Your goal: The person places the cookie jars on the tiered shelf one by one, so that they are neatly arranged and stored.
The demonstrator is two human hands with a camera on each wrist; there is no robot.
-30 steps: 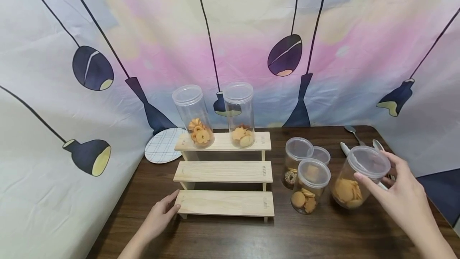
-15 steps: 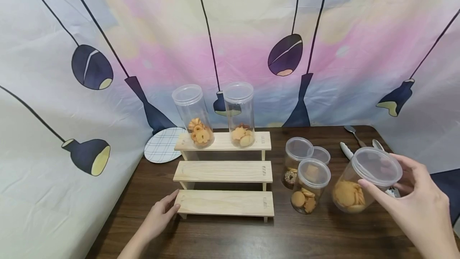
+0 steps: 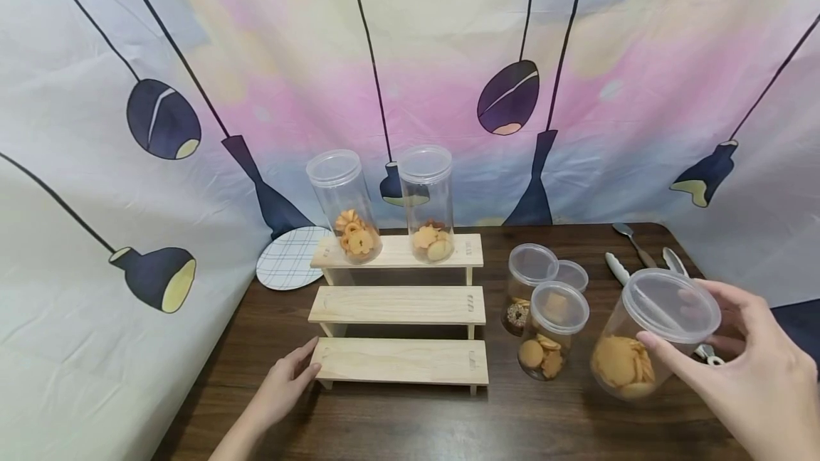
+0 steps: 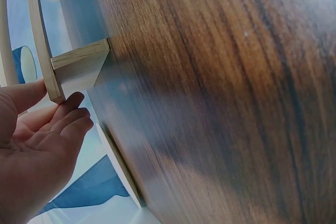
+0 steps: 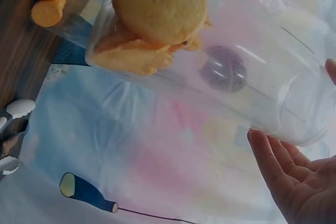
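Observation:
My right hand point(image 3: 749, 354) grips a clear plastic jar point(image 3: 631, 365) by its lid, thumb on the near side and fingers on the far side. Round flat cookies point(image 5: 160, 6) lie in the jar's bottom; it leans and appears raised off the table. My left hand point(image 3: 282, 383) pinches the left end of the lowest step of a three-tier wooden stand point(image 3: 400, 361); in the left wrist view the thumb is on one face of the board point(image 4: 44, 40) and the fingers are at the other. Two tall cookie jars point(image 3: 359, 240) point(image 3: 432, 237) stand on the top step.
Three more lidded jars cluster right of the stand: a front cookie jar point(image 3: 544, 354), one with a dark ring cookie point(image 3: 517, 315), and a smaller one behind point(image 3: 573, 276). Tongs point(image 3: 617, 269) and a spoon point(image 3: 631, 237) lie at the back right. A checked plate point(image 3: 291, 262) lies at left.
My right hand has brought the jar a little to the right and towards me, uncovering more of the tongs behind it. The left hand stays at the stand.

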